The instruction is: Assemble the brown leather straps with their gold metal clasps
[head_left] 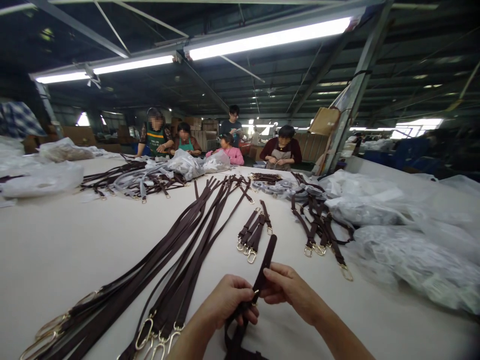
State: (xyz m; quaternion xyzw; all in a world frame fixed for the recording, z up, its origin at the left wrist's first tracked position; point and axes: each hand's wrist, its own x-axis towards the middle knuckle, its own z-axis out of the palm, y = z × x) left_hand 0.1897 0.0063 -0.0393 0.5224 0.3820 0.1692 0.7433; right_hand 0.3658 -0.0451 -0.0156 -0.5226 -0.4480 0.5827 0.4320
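A dark brown strap (267, 257) with a small gold-coloured buckle stands up between my two hands near the bottom centre. My left hand (233, 300) is closed round the strap just below the buckle. With thumb and fingers, my right hand (283, 286) pinches the strap above the buckle. The lower part of the strap hangs in loops toward the bottom edge. Beyond my hands lie short straps (255, 231) with gold clasps. Long dark straps (191, 255) with gold clasps stretch across the table on the left.
The white table (56, 240) carries more dark straps (318, 215) at the right. Plastic bags (416, 255) are heaped along the right side, with another bag (45, 180) at far left. Several people are at the far side, one in a pink top (234, 156). A metal post (356, 100) rises at right.
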